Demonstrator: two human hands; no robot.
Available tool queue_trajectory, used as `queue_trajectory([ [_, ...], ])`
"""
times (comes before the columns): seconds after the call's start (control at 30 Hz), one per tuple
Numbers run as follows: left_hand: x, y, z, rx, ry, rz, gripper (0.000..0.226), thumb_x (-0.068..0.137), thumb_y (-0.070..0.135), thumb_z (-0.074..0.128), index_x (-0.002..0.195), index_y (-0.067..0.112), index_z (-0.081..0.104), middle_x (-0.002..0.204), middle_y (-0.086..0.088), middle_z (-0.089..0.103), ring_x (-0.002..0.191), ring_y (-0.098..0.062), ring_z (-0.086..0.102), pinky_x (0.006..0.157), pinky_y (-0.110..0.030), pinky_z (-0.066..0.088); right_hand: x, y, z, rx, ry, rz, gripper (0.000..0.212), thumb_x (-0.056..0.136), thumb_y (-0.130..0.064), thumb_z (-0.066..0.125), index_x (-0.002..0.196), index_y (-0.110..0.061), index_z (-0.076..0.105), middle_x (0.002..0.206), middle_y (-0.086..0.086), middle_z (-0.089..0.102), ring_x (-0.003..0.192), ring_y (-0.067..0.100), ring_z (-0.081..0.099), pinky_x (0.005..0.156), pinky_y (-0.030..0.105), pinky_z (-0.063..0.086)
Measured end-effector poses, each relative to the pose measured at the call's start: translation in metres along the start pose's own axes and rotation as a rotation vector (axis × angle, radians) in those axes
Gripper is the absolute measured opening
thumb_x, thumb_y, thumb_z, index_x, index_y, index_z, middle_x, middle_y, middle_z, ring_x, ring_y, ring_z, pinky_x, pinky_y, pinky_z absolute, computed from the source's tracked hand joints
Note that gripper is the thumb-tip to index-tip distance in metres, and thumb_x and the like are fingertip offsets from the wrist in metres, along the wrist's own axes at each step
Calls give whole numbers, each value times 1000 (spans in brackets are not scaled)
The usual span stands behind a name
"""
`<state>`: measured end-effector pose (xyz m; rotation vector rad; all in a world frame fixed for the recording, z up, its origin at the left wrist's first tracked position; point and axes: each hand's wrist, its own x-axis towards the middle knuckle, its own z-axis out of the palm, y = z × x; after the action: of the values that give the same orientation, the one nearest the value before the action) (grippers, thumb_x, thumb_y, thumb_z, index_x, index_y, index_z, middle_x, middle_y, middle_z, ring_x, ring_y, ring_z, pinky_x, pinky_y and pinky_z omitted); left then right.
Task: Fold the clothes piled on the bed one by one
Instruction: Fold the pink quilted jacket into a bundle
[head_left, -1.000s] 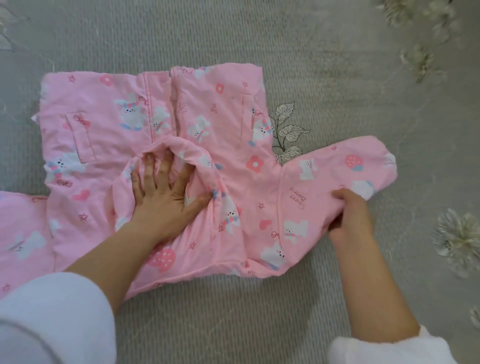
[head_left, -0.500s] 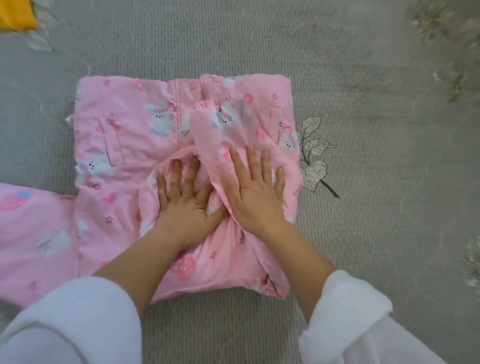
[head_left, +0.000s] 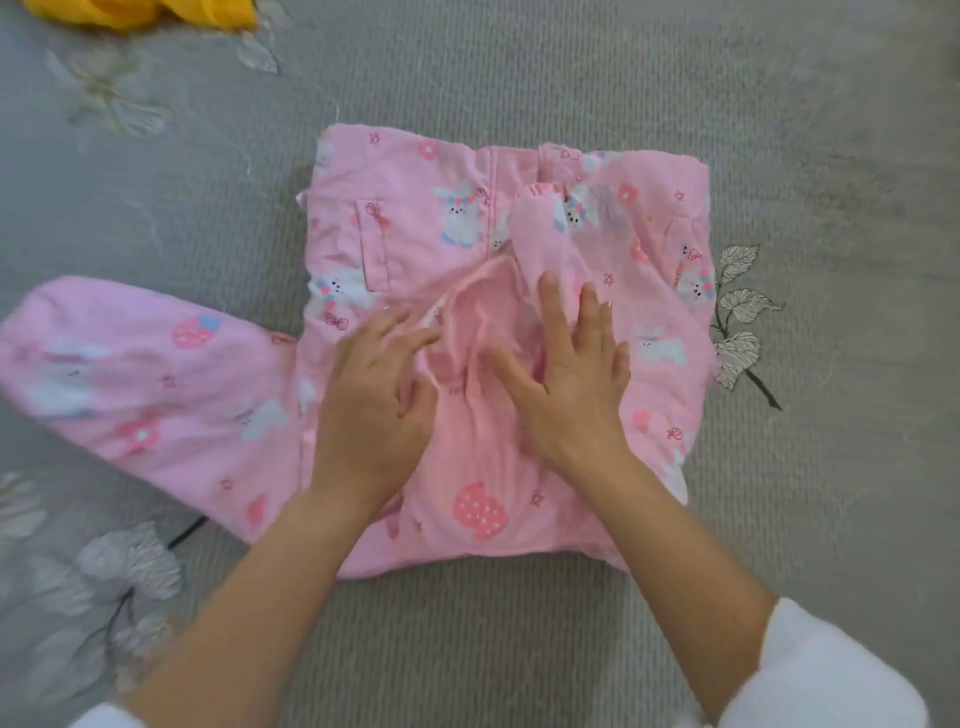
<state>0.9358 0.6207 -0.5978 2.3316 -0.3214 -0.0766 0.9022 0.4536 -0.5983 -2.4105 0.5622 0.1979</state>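
A pink padded jacket, printed with white bunnies, flowers and strawberries, lies front up on a grey bed with a ribbed, flower-patterned cover, about midway between the bed's near and far sides as seen. One jacket sleeve stretches flat toward the bed's left side. The other sleeve is folded in across the chest, its cuff near the front opening.

Both hands rest on the middle of the jacket, close together. The right hand lies palm down on the folded sleeve, its grip wide, fingers spread and straight. The left hand, slightly blurred, lies beside it on the bunched collar fabric, its grip also wide, with fingers loosely extended and nothing pinched. White fluffy cuffs cover both forearms near the bed's near edge.

A yellow cloth sits toward the far left corner.
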Motion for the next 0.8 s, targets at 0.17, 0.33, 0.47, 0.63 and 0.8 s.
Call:
queue_trajectory([
  [0.17,-44,-47,-37,70,471,-675,72,74,31,55,140,6,38,147,-22,28,135,-39,24,106,-40,22,2,-4,35,-323,-8,31,97,77,-78,41,151,-37,-7,157,10,-26,144,29,-24,113,51,-16],
  [0.33,-53,-92,-56,-491,787,-1272,70,78,28,68,136,2,39,133,-15,47,117,-28,52,93,-39,46,3,3,51,-456,28,20,95,79,-78,39,152,-34,-2,157,16,-23,144,34,-20,112,56,-12],
  [0.47,-44,-84,-70,-691,782,-1050,24,74,19,68,97,11,65,84,6,67,75,-13,64,67,-31,53,4,4,51,-464,26,30,95,78,-79,39,153,-32,2,158,17,-19,145,36,-16,113,59,-7],
  [0.63,-24,-40,-71,-142,548,-337,36,80,21,52,107,0,64,98,-8,58,91,-22,54,79,-25,38,5,3,50,-479,17,30,95,78,-79,37,153,-32,0,157,17,-20,145,36,-15,113,59,-6],
  [0.8,-9,-18,-15,142,-195,-9,63,90,56,30,149,41,16,161,-1,-6,147,-16,-10,115,-28,-9,5,-4,35,-396,-80,11,94,81,-70,50,152,-35,0,157,16,-21,145,35,-16,114,57,-4],
])
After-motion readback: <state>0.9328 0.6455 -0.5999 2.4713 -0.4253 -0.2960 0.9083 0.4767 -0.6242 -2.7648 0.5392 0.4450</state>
